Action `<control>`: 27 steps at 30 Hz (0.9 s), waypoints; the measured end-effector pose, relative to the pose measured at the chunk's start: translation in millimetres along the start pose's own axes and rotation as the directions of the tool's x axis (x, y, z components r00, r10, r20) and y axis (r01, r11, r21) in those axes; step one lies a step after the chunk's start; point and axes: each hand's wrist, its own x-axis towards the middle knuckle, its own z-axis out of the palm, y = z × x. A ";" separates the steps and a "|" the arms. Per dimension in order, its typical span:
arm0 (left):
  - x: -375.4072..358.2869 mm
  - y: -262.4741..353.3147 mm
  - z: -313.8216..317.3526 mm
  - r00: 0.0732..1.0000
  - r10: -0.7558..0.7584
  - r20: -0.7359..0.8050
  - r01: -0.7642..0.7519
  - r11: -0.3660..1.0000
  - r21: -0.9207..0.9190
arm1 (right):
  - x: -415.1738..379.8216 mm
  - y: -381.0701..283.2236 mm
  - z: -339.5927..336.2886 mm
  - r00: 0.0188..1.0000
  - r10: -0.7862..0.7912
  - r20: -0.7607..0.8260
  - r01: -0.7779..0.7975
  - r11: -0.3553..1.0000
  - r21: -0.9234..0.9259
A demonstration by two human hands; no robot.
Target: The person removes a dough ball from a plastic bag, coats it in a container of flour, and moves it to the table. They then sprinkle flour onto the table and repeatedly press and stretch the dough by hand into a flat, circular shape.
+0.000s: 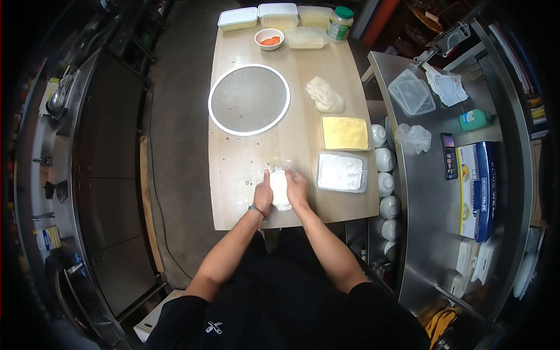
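A flattened piece of white dough [280,191] lies near the front edge of the wooden table, with loose flour around it. My left hand [263,192] grips its left side, thumb pointing forward along the edge. On the opposite side my right hand [297,189] holds the dough's right edge, its thumb on the dough. Most of my other fingers are curled out of sight. To the right of my right hand stands a clear tub of white flour [342,172], and behind that a tub of yellow flour or meal [345,133]. A larger lump of dough [325,95] rests farther back.
A round mesh screen with a white rim [249,100] lies on the table's left. At the back are a small bowl of orange-red food [269,39], lidded containers [238,19] and a green-lidded jar [340,24]. White bowls [385,159] line the right, beside a metal counter [424,204].
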 end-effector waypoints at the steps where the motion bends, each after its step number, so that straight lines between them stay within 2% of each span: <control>1: 0.5 6.4 -5.7 0.986 0.158 0.050 -0.166 0.945 0.283 | -0.2 -14.9 -10.1 1.000 0.001 0.000 -0.001 1.000 0.000; 2: 4.3 15.3 -10.3 0.981 0.191 -0.025 -0.162 0.890 0.426 | -0.2 -29.8 -22.5 0.990 -0.006 0.139 0.013 0.999 -0.049; 3: -1.4 25.1 -7.5 0.981 0.192 -0.026 -0.163 0.890 0.426 | 0.6 -46.2 -30.2 0.961 -0.008 0.276 0.035 0.995 -0.093; 5: -11.6 33.7 -2.1 0.913 0.336 0.230 -0.406 0.721 0.562 | 5.0 -55.7 -28.9 0.941 -0.050 0.335 0.076 0.995 -0.063; 6: -9.0 31.8 2.3 0.948 0.272 0.166 -0.318 0.769 0.554 | 5.2 -54.9 -28.3 0.915 -0.095 0.391 0.118 0.992 -0.035; 7: -8.5 29.5 6.7 0.947 0.272 0.168 -0.319 0.769 0.554 | 7.4 -48.7 -24.8 0.916 -0.095 0.389 0.118 0.992 -0.034; 9: -6.1 25.3 13.8 0.995 0.093 0.040 -0.099 0.977 0.189 | 12.3 -36.3 -16.8 0.973 -0.095 0.209 0.076 0.992 0.098; 10: -5.5 22.9 14.4 0.994 0.112 -0.014 -0.107 0.977 0.185 | 10.8 -31.0 -16.4 0.973 -0.098 0.207 0.079 0.992 0.098; 11: -4.4 20.0 15.8 0.994 0.112 -0.012 -0.108 0.977 0.185 | 5.9 -23.7 -16.7 0.987 -0.032 0.157 0.037 0.999 -0.025; 12: -8.9 21.4 19.7 0.992 0.026 -0.125 -0.022 0.999 0.029 | 0.3 -19.2 -17.7 0.995 0.031 0.099 -0.016 0.989 -0.146; 13: -10.0 20.2 21.7 0.972 -0.077 -0.223 0.046 0.989 -0.138 | -5.8 -26.6 -20.2 0.995 0.032 0.097 -0.017 0.989 -0.147; 14: -7.5 12.8 21.0 0.985 -0.070 -0.160 0.037 0.979 -0.199 | -13.0 -33.7 -22.1 0.989 0.093 0.113 -0.072 0.982 -0.177; 15: -5.8 9.0 17.6 0.984 -0.074 -0.161 0.041 0.979 -0.200 | -17.5 -37.3 -23.7 0.980 0.155 0.128 -0.126 0.970 -0.210; 17: -1.5 3.7 8.4 0.998 -0.058 0.001 0.058 0.997 0.055 | -8.0 -37.2 -22.4 0.982 0.152 0.115 -0.135 0.981 -0.140; 19: -0.2 12.5 14.3 0.965 0.246 -0.094 -0.253 0.965 -0.071 | -1.8 -36.1 -23.5 0.990 -0.036 0.137 0.039 0.999 -0.018; 20: -0.5 18.2 8.5 0.973 0.227 0.037 -0.225 0.973 -0.055 | 1.9 -36.0 -21.6 0.991 -0.035 0.130 0.038 0.999 -0.022; 21: -4.7 26.7 5.8 0.974 0.222 0.049 -0.219 0.974 -0.059 | 4.4 -37.8 -18.0 0.983 -0.141 0.120 0.142 0.990 -0.002; 22: -8.8 31.6 4.8 0.988 0.111 0.107 -0.096 0.986 -0.139 | 5.2 -43.2 -19.0 0.964 -0.243 0.107 0.243 0.970 0.010; 23: -10.4 33.3 6.5 0.984 0.002 0.177 0.036 0.977 -0.210 | 7.3 -47.9 -23.7 0.941 -0.233 0.245 0.225 0.973 0.059; 24: -9.8 30.0 7.7 0.985 -0.029 0.168 0.079 0.951 -0.300 | 9.1 -52.4 -30.6 0.932 -0.195 0.307 0.195 0.980 0.030; 25: -5.4 24.0 7.8 0.983 -0.034 0.180 0.088 0.949 -0.302 | 10.1 -56.9 -36.2 0.915 -0.159 0.370 0.169 0.986 0.005; 26: 1.3 16.9 7.0 0.986 -0.002 0.169 0.045 0.968 -0.247 | 9.1 -57.6 -45.7 0.918 -0.157 0.365 0.169 0.986 0.000; 27: 6.2 11.4 3.9 0.988 0.031 0.153 -0.001 0.981 -0.192 | 7.1 -54.0 -59.5 0.922 -0.250 0.295 0.304 0.941 -0.151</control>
